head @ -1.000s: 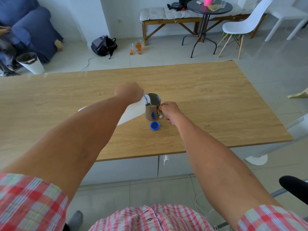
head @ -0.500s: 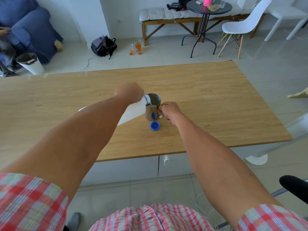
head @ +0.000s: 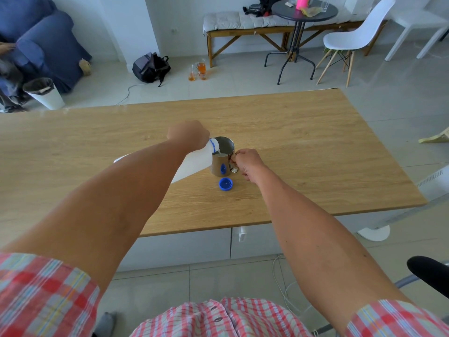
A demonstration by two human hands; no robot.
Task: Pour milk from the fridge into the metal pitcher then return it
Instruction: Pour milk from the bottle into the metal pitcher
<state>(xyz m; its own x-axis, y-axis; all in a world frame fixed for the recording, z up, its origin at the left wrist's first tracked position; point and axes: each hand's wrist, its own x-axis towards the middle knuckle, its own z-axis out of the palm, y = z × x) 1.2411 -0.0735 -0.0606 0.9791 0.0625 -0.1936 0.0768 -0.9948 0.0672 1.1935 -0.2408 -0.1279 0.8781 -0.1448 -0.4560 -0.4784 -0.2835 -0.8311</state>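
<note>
Nothing has shifted in the last second: my left hand point(head: 188, 133) stays wrapped round the tilted milk bottle point(head: 194, 161), right hand point(head: 246, 162) pinching the metal pitcher point(head: 222, 158) handle on the bench point(head: 315, 154), so I judge pouring continues.

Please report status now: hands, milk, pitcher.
Left hand tilts milk bottle over metal pitcher. Right hand holds its handle. Milk inside. Blue cap beside pitcher, nothing blocking.
</note>
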